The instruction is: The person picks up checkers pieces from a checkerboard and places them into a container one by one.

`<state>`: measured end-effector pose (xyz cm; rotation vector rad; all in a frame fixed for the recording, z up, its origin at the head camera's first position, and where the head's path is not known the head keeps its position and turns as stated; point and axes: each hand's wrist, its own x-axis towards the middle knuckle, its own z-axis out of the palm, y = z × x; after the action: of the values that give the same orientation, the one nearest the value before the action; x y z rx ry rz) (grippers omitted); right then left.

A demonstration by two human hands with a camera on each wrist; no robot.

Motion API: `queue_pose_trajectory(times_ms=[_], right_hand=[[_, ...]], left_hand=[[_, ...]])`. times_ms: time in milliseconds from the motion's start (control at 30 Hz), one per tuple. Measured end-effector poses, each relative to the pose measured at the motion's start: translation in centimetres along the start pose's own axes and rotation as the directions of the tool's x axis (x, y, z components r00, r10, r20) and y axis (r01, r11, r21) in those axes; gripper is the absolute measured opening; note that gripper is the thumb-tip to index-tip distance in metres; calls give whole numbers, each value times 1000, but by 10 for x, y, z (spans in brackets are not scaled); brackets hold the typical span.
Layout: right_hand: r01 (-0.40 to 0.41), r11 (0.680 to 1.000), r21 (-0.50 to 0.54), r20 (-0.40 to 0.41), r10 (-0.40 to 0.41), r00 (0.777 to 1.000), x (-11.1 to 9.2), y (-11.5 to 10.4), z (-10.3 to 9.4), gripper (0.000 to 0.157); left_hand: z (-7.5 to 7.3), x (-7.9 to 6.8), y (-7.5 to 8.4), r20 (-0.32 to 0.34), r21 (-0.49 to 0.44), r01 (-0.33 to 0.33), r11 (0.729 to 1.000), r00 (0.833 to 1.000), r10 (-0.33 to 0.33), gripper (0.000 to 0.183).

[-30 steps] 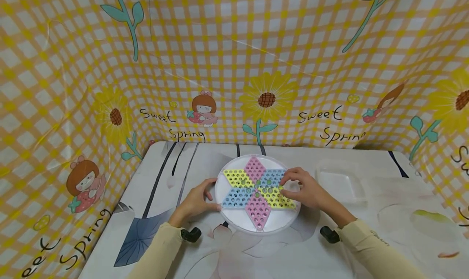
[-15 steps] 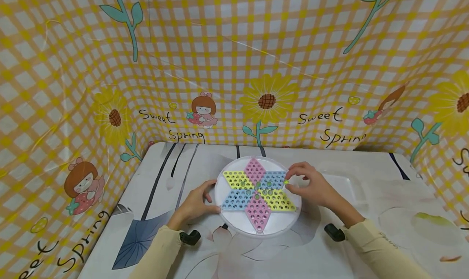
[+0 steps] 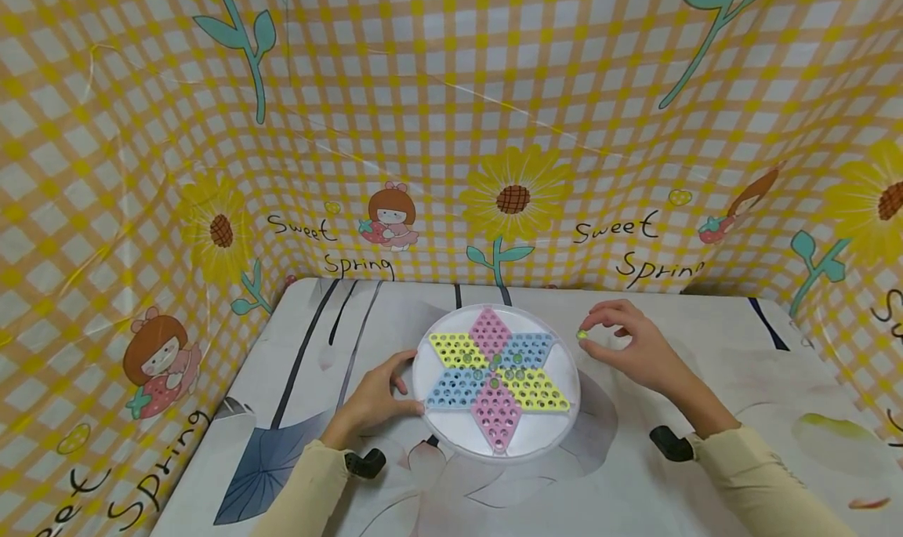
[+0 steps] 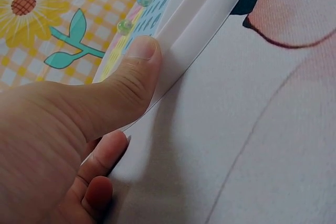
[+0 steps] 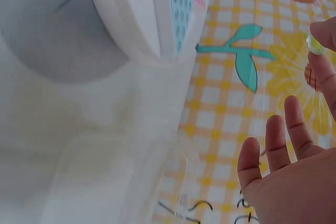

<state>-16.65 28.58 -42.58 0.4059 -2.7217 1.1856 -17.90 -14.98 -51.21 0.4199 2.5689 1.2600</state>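
Observation:
A round white Chinese checkers board (image 3: 451, 429) with a pink, yellow and blue star of holes lies on the table. Several greenish glass marbles (image 3: 518, 359) sit around the star's centre. My left hand (image 3: 377, 390) holds the board at its left edge; in the left wrist view the thumb (image 4: 137, 69) lies over the rim, with two fingertips curled lower down. Off the board's right side, my right hand (image 3: 631, 347) pinches a clear yellow-green marble (image 5: 315, 44) between thumb and index finger. Its other fingers (image 5: 276, 137) are spread apart.
A see-through plastic tray (image 5: 89, 177) stands on the table to the right of the board, mostly behind the right hand in the head view. A checked cloth (image 3: 437, 114) with sunflowers hangs around the table's back and sides.
My right hand has lifted a marble off the board's right part and carried it right, past the rim. The left hand stays at the left edge.

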Motion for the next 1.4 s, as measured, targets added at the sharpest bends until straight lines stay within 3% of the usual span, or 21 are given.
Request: queue_pose_trajectory(times_ms=[300, 600, 967, 1133, 1400], right_hand=[[18, 998, -53, -83, -22, 996, -7, 15, -29, 18], [-76, 994, -83, -92, 68, 993, -19, 40, -44, 21], [-137, 985, -106, -127, 124, 984, -39, 70, -62, 21], [-163, 977, -136, -125, 146, 981, -45, 83, -66, 24], [-259, 957, -130, -102, 247, 964, -50, 96, -68, 34]], left_hand=[[1, 0, 0, -6, -10, -15, 1000, 1000, 15, 95], [2, -2, -2, -10, -14, -7, 1000, 1000, 7, 95], [2, -1, -3, -12, 1, -19, 1000, 1000, 19, 96], [1, -1, -2, -16, -2, -14, 1000, 1000, 14, 96], [3, 0, -4, -16, -3, -14, 1000, 1000, 14, 96]])
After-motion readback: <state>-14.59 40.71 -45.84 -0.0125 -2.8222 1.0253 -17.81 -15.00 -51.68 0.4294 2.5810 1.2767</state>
